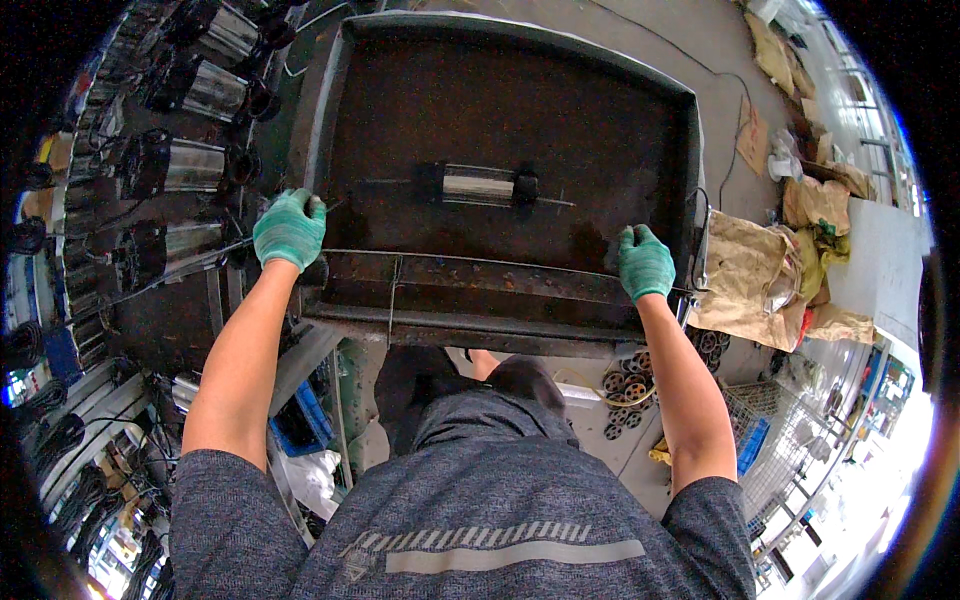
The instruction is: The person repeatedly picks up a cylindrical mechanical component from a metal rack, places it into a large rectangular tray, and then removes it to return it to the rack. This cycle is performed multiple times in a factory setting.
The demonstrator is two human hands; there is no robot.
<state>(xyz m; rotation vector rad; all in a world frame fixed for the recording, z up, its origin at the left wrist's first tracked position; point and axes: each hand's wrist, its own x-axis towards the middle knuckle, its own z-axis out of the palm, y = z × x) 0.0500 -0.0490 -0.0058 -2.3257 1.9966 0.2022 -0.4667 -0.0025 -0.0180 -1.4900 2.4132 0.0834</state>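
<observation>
My left hand, in a green glove, is curled closed at the left rim of a wide dark metal tray. What its fingers hold, if anything, is hidden. Inside the tray's right side, my right hand, gloved the same way, is closed with the thumb on top; its grip is also hidden. Between the hands, farther in, a motor rotor with a silvery core and dark ends lies on its side, its thin shaft sticking out both ways. A thin metal rod crosses the tray near its front.
Several similar rotors stand in a row on the left. Brown sacks lie to the right, near a wire basket. Round dark spoked parts are on the floor below the tray. A blue bin sits lower left.
</observation>
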